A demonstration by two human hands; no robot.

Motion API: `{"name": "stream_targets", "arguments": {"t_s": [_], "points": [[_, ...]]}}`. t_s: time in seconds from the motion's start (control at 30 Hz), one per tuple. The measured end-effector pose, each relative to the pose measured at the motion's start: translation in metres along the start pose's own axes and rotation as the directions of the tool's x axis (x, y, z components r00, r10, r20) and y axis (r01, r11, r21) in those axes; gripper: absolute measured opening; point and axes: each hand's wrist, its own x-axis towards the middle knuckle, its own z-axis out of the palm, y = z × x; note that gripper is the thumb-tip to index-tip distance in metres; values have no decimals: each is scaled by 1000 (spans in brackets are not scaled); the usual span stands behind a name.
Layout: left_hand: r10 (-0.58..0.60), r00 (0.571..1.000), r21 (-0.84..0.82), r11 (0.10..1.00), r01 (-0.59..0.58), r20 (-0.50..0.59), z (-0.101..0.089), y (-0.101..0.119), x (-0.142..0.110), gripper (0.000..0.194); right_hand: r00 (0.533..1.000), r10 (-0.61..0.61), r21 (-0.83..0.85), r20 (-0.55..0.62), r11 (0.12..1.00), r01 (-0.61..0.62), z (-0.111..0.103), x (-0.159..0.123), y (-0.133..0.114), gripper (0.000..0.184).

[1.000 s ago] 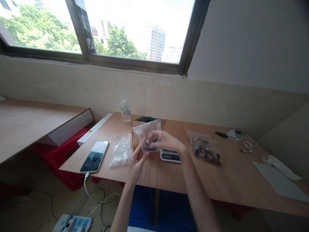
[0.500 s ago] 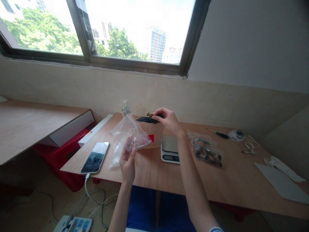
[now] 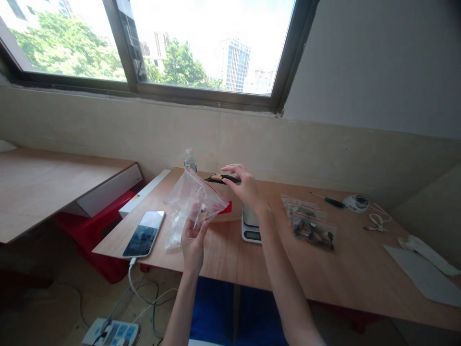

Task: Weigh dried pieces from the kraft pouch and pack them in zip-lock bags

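Note:
My left hand (image 3: 193, 238) grips a clear zip bag (image 3: 194, 194) with a red seal line, and a small brownish piece shows through the plastic. My right hand (image 3: 247, 187) hangs over the rim of a cardboard box (image 3: 236, 199), thumb and fingers apart. Dark and brown pieces (image 3: 218, 178) show at the box's top, just left of those fingertips; what they are is too small to tell. Partly behind my right forearm stands a white kitchen scale (image 3: 251, 234) with a metal plate.
Filled zip bags (image 3: 313, 232) lie right of the scale, with a screwdriver (image 3: 333, 202) and a white round device (image 3: 356, 203) beyond. On the left are a phone (image 3: 144, 234) on a cable, another clear bag (image 3: 175, 230) and a bottle (image 3: 190, 160). White sheets (image 3: 425, 274) lie far right.
My right hand has lowered slightly to the left, and its fingers have spread from the brown piece they pinched. My left hand still holds the bag in nearly the same place.

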Motion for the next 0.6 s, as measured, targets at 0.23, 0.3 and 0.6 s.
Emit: {"name": "stream_targets", "arguments": {"t_s": [0.23,0.3,0.6], "points": [[-41,999,22,999,41,34,3,-2,-3,53,997,64,166,52,984,-72,-9,-18,-28,20],[-40,998,33,999,38,47,3,-2,-4,50,982,105,236,159,961,-141,-9,-22,-28,21],[0,996,186,983,-16,85,-6,-10,-4,40,830,207,95,517,950,-297,-6,-31,-21,26]]}}
